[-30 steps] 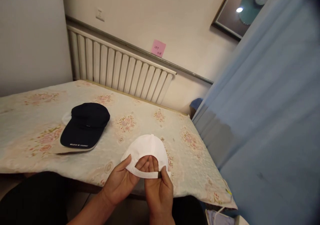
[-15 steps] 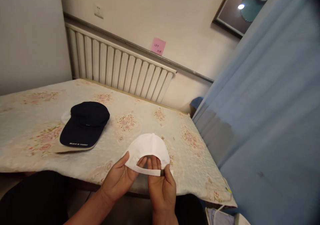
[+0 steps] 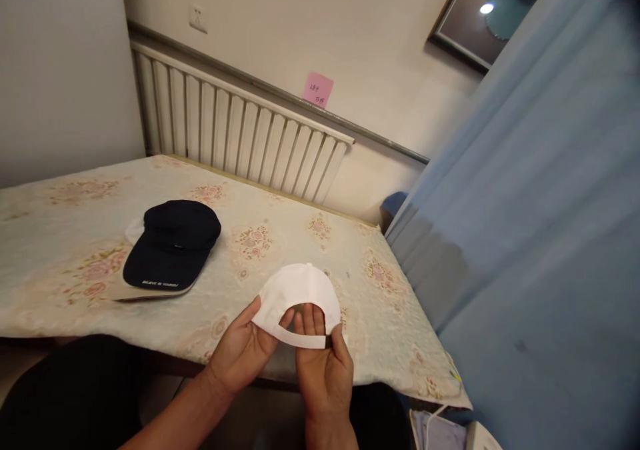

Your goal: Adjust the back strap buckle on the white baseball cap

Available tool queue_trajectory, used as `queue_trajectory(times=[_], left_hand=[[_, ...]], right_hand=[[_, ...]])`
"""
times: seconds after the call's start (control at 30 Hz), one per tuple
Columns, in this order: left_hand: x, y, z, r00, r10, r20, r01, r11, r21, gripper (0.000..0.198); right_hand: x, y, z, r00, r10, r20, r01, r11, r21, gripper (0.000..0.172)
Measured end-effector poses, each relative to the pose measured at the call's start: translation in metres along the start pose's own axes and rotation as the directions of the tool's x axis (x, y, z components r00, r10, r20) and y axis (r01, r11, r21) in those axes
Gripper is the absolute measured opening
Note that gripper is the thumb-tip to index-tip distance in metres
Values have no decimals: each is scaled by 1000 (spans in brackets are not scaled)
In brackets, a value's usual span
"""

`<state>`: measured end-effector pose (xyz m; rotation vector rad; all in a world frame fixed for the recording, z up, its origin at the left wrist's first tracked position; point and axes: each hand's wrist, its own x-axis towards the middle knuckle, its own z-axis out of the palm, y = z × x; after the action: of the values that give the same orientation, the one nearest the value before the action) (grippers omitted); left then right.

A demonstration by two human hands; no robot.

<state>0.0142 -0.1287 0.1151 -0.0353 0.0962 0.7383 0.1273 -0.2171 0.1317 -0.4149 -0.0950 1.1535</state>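
Observation:
Between my two hands is a white baseball cap [image 3: 300, 290], its back opening and strap facing me, held just over the near edge of the table. My left hand [image 3: 245, 353] grips the cap's left lower edge, thumb outside and fingers beneath. My right hand [image 3: 325, 370] has its thumb on the right end of the strap, by the dark buckle, with several fingers showing through the opening. Off to the left lies a dark navy cap [image 3: 175, 243] with white lettering on its brim. Under it, part of another light-coloured cap [image 3: 134, 230] peeks out.
A floral cloth [image 3: 280, 217] covers the table. Behind it stand a white radiator [image 3: 240, 130] and a wall with a pink note [image 3: 318, 89]. A blue curtain [image 3: 525, 237] hangs along the right side. Below the right corner sits a box-like container [image 3: 445, 430].
Both hands keep hold of the white cap, which has shifted very slightly up and right. The view itself has moved a little; the dark cap stays on the table.

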Motion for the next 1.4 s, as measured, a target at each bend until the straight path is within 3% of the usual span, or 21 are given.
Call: queue_trajectory(times=[0.3,0.6,0.87,1.4], left_hand=[[-8,-3,10,999,-16,-52,19,997,70,56],[-10,-8,20,998,-56,-14,57,997,50,56],[-6,-7,14,997,-52,-54,56,996,72,55],[-6,-7,7,997,-61,-56,66,993,102,54]], right_hand=[[0,1,-1,1000,15,27,-13,999,-48,31],[3,2,0,999,5,46,-1,996,-91,32],[3,3,0,1000,20,15,-19,997,-70,32],[4,8,-6,996,56,76,-52,997,-53,31]])
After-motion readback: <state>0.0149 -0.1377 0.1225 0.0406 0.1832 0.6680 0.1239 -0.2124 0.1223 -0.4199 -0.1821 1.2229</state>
